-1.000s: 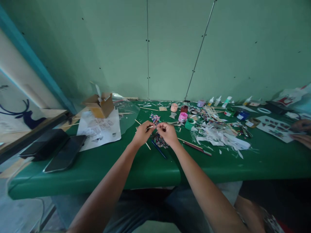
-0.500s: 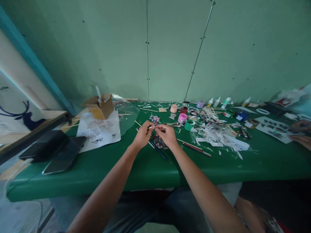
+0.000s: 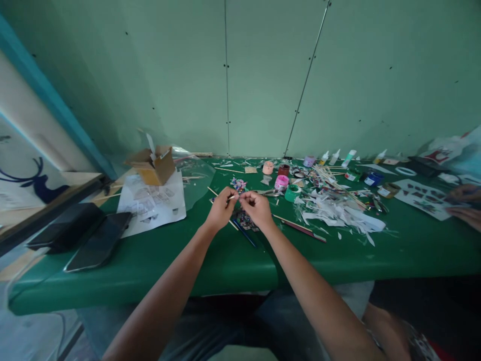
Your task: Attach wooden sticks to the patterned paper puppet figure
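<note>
My left hand [image 3: 219, 209] is closed in a pinch, and a thin pale stick [image 3: 231, 197] shows at its fingertips. Fingertip to fingertip with it, my right hand [image 3: 257, 206] is pinched too; whatever it grips is too small to make out. Just beyond the fingers lies a cluster of small colourful pieces [image 3: 238, 184]. More dark, multicoloured pieces [image 3: 246, 220] spread beneath the hands, partly covered by them. A blue brush-like stick [image 3: 246, 234] rests beside these, and another wooden stick [image 3: 212, 191] pokes out past my left hand.
Paint jars, including a pink jar [image 3: 281, 182] and a green jar [image 3: 292, 192], stand right of my hands near paper scraps [image 3: 338, 213]. A cardboard box [image 3: 160, 168] sits on printed paper [image 3: 165, 205] at left, near a phone [image 3: 99, 243]. Another person's hand [image 3: 466, 215] is far right.
The view has shifted very slightly. Both hands stay pinched together in nearly the same place, and the other person's hand at the right has moved a little.
</note>
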A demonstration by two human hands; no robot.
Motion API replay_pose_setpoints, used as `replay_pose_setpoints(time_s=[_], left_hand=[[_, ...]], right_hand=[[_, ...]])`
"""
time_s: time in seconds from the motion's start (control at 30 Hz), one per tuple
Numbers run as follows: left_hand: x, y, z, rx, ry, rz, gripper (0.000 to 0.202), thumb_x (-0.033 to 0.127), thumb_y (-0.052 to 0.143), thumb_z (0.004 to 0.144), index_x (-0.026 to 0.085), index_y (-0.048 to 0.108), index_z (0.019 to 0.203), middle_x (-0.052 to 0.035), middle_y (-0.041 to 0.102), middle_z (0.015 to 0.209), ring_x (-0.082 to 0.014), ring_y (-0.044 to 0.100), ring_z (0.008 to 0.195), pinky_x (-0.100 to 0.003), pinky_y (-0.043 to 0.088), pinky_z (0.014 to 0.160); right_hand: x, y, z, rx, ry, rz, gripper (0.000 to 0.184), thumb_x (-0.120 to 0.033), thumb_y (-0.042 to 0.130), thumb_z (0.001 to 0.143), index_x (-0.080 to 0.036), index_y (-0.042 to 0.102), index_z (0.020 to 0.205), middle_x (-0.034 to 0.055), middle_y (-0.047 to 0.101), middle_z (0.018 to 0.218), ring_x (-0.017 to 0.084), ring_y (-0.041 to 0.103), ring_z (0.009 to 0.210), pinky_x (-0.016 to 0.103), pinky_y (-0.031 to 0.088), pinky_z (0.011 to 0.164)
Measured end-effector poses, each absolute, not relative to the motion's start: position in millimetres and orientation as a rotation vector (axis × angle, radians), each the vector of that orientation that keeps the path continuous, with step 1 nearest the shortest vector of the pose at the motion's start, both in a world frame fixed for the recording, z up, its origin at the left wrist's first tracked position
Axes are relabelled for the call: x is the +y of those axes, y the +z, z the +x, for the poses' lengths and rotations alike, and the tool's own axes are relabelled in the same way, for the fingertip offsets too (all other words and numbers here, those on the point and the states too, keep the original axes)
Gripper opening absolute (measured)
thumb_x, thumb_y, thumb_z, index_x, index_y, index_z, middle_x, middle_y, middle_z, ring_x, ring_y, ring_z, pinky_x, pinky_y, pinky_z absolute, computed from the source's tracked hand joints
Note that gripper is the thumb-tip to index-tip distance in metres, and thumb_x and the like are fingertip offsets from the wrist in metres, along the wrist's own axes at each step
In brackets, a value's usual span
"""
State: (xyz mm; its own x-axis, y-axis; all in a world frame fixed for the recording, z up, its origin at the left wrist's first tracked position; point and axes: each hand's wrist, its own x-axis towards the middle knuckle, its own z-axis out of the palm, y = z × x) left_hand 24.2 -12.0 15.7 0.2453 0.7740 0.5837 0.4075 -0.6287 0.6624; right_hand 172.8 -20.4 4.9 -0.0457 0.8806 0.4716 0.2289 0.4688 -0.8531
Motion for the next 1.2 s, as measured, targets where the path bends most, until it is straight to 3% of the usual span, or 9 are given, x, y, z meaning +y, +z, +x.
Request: replay_pose_setpoints(time_s=[0.3, 0.47, 0.87, 1.03, 1.2], left_hand=[[-14, 17, 24, 1.027, 1.297, 2.188, 0.010, 0.023, 0.045, 0.090, 0.018, 0.053, 0.086, -0.0012, 0.056, 0.084, -0.0129, 0.052, 0.078, -0.023, 0.040, 0.072], [-13, 16, 23, 1.019, 1.332, 2.216, 0.011, 0.021, 0.042, 0.091, 0.017, 0.051, 0.084, -0.0016, 0.054, 0.083, -0.0130, 0.050, 0.076, -0.024, 0.040, 0.072], [-15, 23, 23, 0.898, 1.192, 2.034, 0.025, 0.039, 0.047, 0.090, 0.017, 0.053, 0.083, -0.0001, 0.053, 0.079, -0.0126, 0.048, 0.075, -0.023, 0.037, 0.070], [-14, 27, 21, 0.790, 1.146, 1.906, 0.032, 0.046, 0.049, 0.089, 0.016, 0.052, 0.079, 0.0023, 0.046, 0.071, -0.0106, 0.040, 0.067, -0.022, 0.032, 0.062], [-16, 41, 27, 0.767, 1.226, 1.817, 0.038, 0.052, 0.047, 0.089, 0.017, 0.047, 0.074, 0.0041, 0.036, 0.064, -0.0097, 0.032, 0.060, -0.023, 0.028, 0.056]], right_hand=[[-22, 10, 174, -1.559, 0.619, -0.983, 0.010, -0.029, 0.055, 0.074, -0.020, 0.057, 0.070, -0.0057, 0.044, 0.053, 0.010, 0.039, 0.049, 0.023, 0.032, 0.050], [-23, 9, 174, -1.564, 0.674, -0.932, 0.014, -0.032, 0.057, 0.077, -0.019, 0.059, 0.075, -0.0051, 0.046, 0.054, 0.010, 0.041, 0.049, 0.023, 0.033, 0.050], [-22, 7, 176, -1.543, 0.926, -0.821, 0.017, -0.034, 0.056, 0.080, -0.021, 0.050, 0.071, -0.0077, 0.043, 0.050, 0.009, 0.041, 0.042, 0.021, 0.031, 0.045], [-26, 17, 176, -1.535, 1.051, -0.735, 0.022, -0.041, 0.057, 0.082, -0.021, 0.051, 0.074, -0.0080, 0.045, 0.050, 0.008, 0.040, 0.040, 0.021, 0.031, 0.044], [-25, 32, 172, -1.550, 0.912, -0.721, 0.021, -0.037, 0.057, 0.082, -0.021, 0.049, 0.070, -0.0077, 0.043, 0.050, 0.008, 0.038, 0.043, 0.022, 0.029, 0.045]])
